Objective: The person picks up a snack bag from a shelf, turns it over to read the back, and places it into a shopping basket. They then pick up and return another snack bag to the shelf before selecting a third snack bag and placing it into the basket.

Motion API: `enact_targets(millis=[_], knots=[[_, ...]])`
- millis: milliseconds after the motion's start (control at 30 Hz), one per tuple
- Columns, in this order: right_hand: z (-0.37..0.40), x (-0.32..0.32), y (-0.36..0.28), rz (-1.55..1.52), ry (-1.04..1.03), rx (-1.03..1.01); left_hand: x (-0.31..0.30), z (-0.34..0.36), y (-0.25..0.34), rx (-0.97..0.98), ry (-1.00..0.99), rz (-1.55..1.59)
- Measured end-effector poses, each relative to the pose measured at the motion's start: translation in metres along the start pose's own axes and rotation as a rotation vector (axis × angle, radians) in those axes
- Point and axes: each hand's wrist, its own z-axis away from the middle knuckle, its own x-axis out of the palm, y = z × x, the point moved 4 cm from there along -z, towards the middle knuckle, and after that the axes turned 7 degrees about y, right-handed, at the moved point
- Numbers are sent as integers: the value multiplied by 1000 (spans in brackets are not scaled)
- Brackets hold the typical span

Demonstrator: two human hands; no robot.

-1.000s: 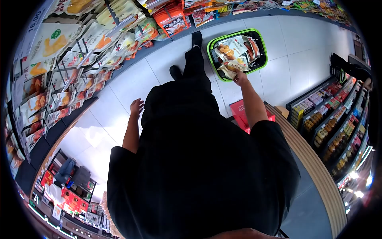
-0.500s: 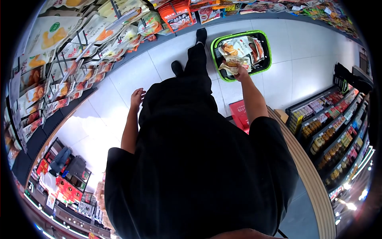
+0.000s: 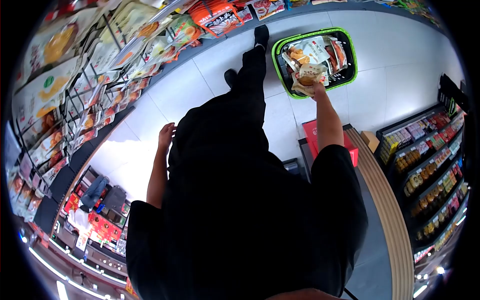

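Note:
My right hand [image 3: 318,90] is stretched forward over the near rim of a black shopping basket with a green rim [image 3: 350,44] on the white floor. Its fingers grip a pale snack packet [image 3: 307,76] with an orange picture. Several more snack packets [image 3: 320,50] lie inside the basket. My left hand [image 3: 166,135] hangs at my side, fingers loosely apart, holding nothing, close to the rack on my left. My black clothing fills the middle of the view, and my black shoes [image 3: 261,35] stand beside the basket.
A wire rack of hanging snack bags [image 3: 95,85] runs along the left. Shelves of small goods [image 3: 425,160] stand at the right. A red box [image 3: 320,137] sits on the floor below my right arm, beside a wooden-striped curved counter edge [image 3: 395,215].
My right hand has stayed on the snack packet at the basket's near rim. The view has shifted, so basket and hand sit further right. My left hand has dropped slightly.

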Motion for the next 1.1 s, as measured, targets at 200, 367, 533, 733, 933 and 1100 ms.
enact_targets(millis=[200, 367, 533, 733, 933, 1100], knots=[[-97, -69, 12, 276, 163, -235, -3, 13, 62, 55, -26, -301], [-90, -88, 16, -47, 350, -171, -2, -5, 112, 141, -36, -373], [-24, -56, -15, 526, 984, 156, 18, -3, 143, 235, -80, -391], [-104, 56, 12, 526, 474, -392, 28, 2, 138, 247, -107, -426], [-86, 133, 26, -345, 227, 341, 12, 25, 130, 233, -40, -390], [-129, 144, 36, -994, 76, 612, -4, 36, 110, 178, 12, -379]])
